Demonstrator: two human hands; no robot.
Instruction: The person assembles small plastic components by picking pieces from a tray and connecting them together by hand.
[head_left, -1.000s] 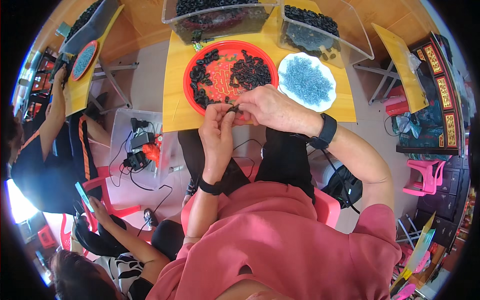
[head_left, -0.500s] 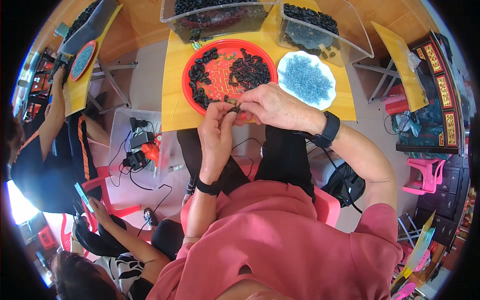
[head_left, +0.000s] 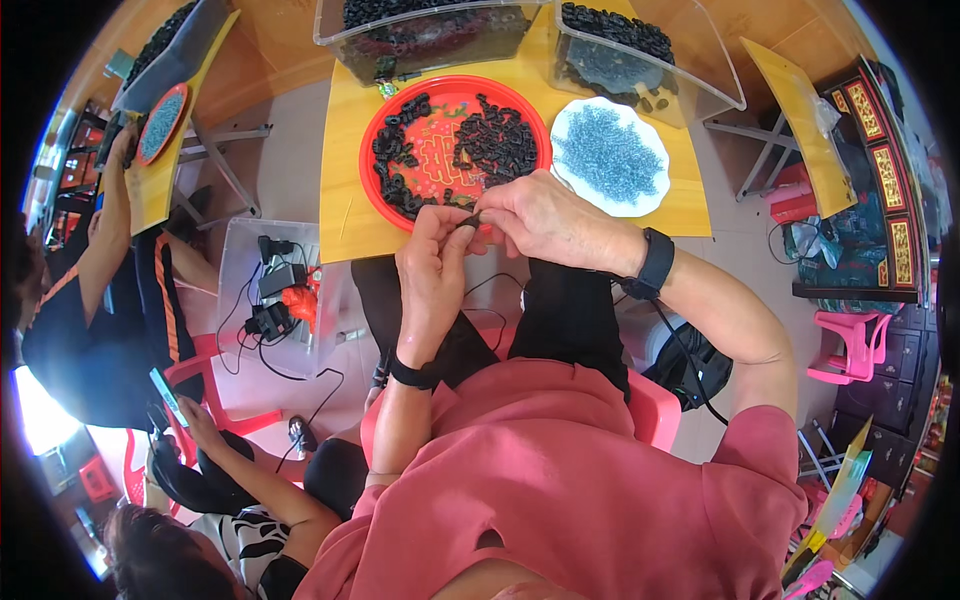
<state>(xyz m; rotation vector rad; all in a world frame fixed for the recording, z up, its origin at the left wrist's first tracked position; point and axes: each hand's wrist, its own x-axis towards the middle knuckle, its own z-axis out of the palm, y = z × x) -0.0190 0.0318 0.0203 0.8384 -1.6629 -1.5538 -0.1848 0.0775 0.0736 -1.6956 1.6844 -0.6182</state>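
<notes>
Where both hands meet | small black ring part, dark, tiny | left hand and right hand fingers pinching it

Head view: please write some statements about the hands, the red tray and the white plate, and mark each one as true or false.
1. Both hands meet at the near rim of the red tray. True: the left hand and the right hand pinch a small black part between their fingertips.
2. The red tray is empty. False: it holds many small black parts.
3. The white plate lies to the right of the red tray. True.
4. The white plate holds black rings. False: it holds small pale blue-grey pieces.
5. The right wrist carries a black band. True.
6. The tray rests on a blue table. False: the table is yellow.
</notes>
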